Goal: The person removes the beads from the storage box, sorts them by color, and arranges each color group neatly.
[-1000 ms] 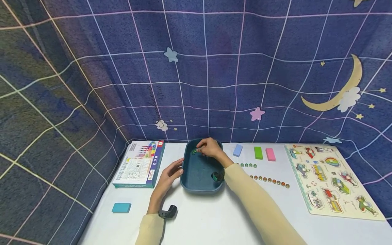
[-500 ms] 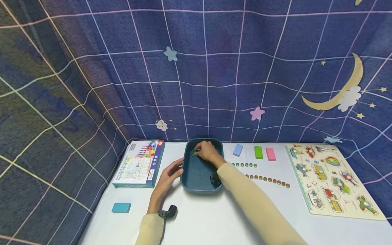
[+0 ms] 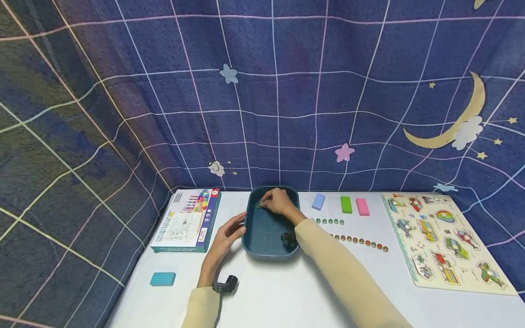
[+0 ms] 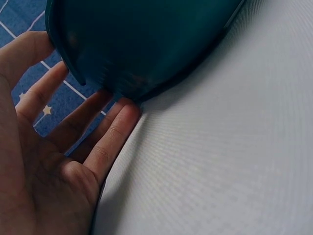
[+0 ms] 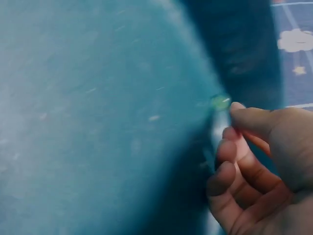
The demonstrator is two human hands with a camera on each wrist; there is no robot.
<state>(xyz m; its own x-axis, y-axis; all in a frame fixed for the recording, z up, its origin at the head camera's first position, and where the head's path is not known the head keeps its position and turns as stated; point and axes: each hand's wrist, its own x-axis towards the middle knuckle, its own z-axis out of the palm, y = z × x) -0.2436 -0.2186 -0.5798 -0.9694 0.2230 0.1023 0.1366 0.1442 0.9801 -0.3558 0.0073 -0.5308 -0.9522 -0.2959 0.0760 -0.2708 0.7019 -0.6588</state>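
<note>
In the head view, a dark teal tray stands on the white table. My left hand is at its left side; in the left wrist view the somewhat spread fingers touch the tray's outer wall. Inside the tray's far left part is my right hand, its fingers curled. A small green glass bead lies right at that hand's thumb tip in the right wrist view. Blur hides whether the bead is pinched. Some tray contents under the right hand are hidden from the head camera.
Right of the tray run a row of green beads and a row of reddish-brown beads. Blue, green and pink blocks stand behind. A picture puzzle board, a boxed set and a teal block flank them.
My right hand has shifted slightly left and down inside the tray, its fingertips now by the green beads. The left hand and the tray stay in place.
</note>
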